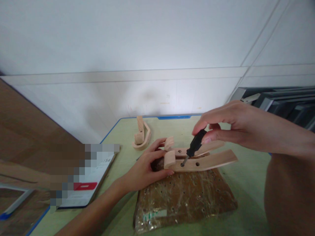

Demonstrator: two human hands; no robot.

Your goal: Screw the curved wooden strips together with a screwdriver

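In my right hand [223,126], fingers and thumb pinch the black handle of a small screwdriver [196,143]. The screwdriver tilts down to the left, its tip at a screw in the left part of a curved wooden piece [209,165]. To the right of the tip, this piece has an open hole. My left hand [145,167] grips around its blocky left end, thumb on the near side. A similar wooden piece [182,151] lies just behind, partly hidden by my right hand and the screwdriver. Both rest over a brown board [182,200] wrapped in clear plastic.
Behind my left hand stands a curved wooden assembly [141,136] on the pale green table [115,170]. A tablet-like screen [81,193], partly blurred out, lies at the left. A white wall [147,95] borders the far edge; dark metal frames [283,101] are at the right.
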